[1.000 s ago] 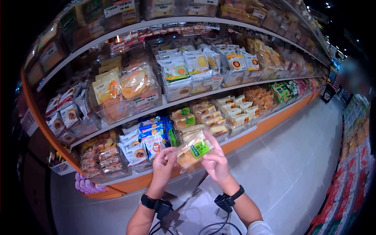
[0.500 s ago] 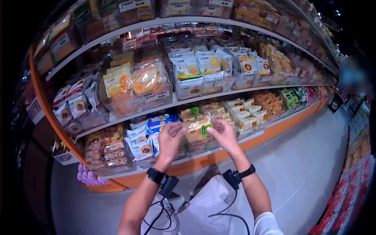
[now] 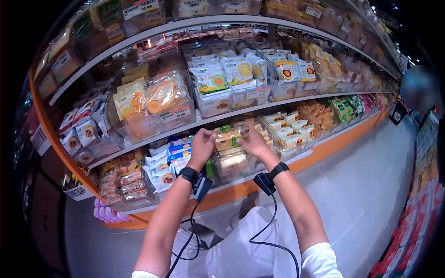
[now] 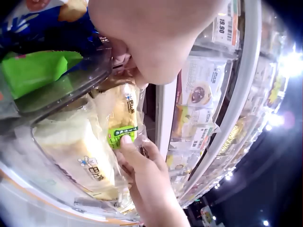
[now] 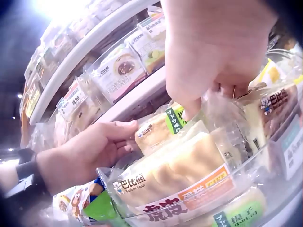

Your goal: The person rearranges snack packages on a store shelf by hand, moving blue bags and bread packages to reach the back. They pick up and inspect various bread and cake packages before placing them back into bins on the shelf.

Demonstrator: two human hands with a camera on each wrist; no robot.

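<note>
Lamps (image 4: 291,61): flaring white at the right in my left wrist view; glare is bleaching the right wrist view's upper left.
Wrappers (image 5: 177,172): catching shiny highlights.
Floor (image 3: 338,185): reading dim, bluish.
Shelf edges (image 3: 218,19): bowing; head view's corners are going black.
My left hand (image 4: 156,38), right hand (image 5: 218,47): looming soft close up.
</note>
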